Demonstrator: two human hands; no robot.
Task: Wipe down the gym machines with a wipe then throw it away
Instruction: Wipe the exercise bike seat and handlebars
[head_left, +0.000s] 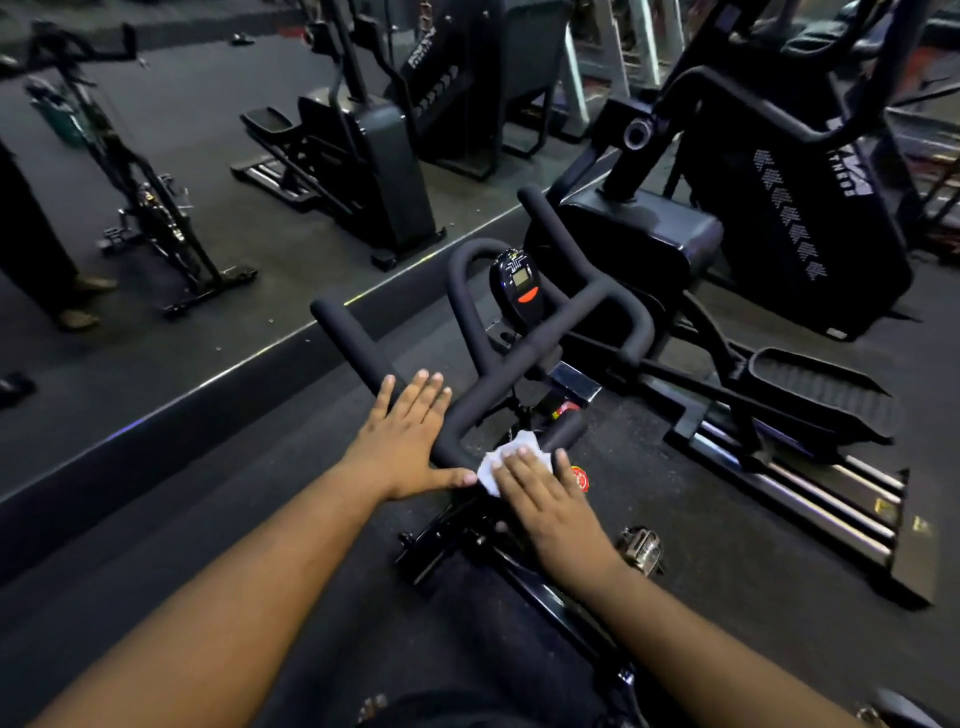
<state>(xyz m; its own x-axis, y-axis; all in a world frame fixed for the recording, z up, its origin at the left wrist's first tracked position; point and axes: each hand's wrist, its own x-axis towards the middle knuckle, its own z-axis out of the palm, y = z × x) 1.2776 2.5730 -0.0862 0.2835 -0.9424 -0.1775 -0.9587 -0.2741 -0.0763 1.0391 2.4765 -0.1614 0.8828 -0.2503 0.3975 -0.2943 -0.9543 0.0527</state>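
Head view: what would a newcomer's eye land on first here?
The white wipe stands out at center, pressed on the black handlebar of the exercise bike by the right hand. The left hand lies flat on the bar beside it. Above them sits the console with its orange button.

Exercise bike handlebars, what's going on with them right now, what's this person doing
A person is wiping down a black exercise bike's handlebars. Their right hand presses a white wipe flat against the near end of the bar, fingers straight on top of it. Their left hand rests open on the bar just beside it, steadying it. The bike's small console sits farther up the bars, apart from both hands. Other gym machines stand behind.
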